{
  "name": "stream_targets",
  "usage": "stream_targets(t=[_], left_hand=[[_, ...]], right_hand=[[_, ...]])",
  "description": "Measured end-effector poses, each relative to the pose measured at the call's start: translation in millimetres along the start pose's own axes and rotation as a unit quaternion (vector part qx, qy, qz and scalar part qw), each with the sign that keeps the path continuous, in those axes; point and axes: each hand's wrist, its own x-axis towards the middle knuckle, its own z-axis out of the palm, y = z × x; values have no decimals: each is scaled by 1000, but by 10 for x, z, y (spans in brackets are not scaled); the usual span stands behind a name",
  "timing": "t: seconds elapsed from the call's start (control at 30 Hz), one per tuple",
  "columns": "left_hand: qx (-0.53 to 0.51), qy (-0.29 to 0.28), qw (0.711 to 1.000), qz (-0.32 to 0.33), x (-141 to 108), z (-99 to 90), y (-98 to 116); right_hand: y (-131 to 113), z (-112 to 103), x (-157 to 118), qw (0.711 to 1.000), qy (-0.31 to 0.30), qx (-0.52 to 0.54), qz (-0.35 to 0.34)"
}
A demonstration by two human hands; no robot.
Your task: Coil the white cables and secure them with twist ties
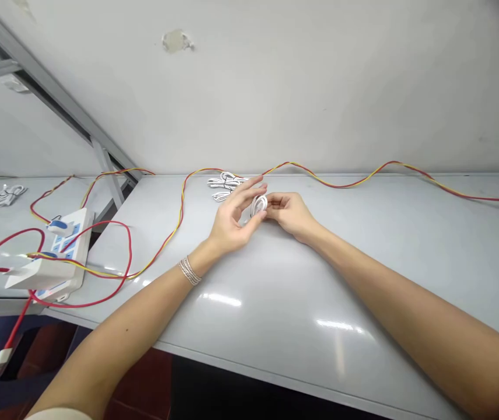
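A small coiled white cable [259, 205] is held between my two hands, just above the table. My left hand [234, 220] has its thumb at the coil's lower edge, with the upper fingers stretched out above it. Part of its grip is hidden behind the coil. On the other side, my right hand [291, 213] pinches the coil with bent fingers. Just behind my left hand lie several bundled white cables [225, 182], bound with dark ties and partly covered by the fingers.
A white power strip [84, 224] with plugged-in adapters [44, 273] stands at the left. A red cable [130, 251] loops beside it. A twisted red-yellow wire [345, 186] runs along the wall. Another white cable bundle [7, 195] lies far left, beyond the metal frame [68, 108].
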Motion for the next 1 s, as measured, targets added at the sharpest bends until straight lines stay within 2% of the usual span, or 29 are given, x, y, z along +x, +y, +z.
stream_targets(t=[0.13,0.23,0.3,0.5,0.6,0.7,0.83,0.9,1.0], left_hand=[[119,-38,991,52,-2,-15,58],[222,-33,973,48,0,-32,104],[255,-27,966,32,-5,-44,117],[249,-68,965,48,-3,-85,59],[260,0,965,23,38,-137,-20],[231,67,970,-44,71,-195,-119],[152,39,977,-141,71,-221,-215],[147,40,978,-146,64,-216,-238],[117,60,985,-115,61,-205,-260]], right_hand=[[-12,-4,-5,1000,6,5,-9],[-31,-21,-9,1000,14,14,4],[-41,-36,-8,1000,16,22,15],[-42,-44,11,998,47,45,13],[-32,-38,24,996,58,66,6],[-27,-46,39,996,56,75,5],[-24,-62,46,996,52,66,13],[-16,-56,41,997,51,53,-2],[11,-31,31,996,69,9,-48]])
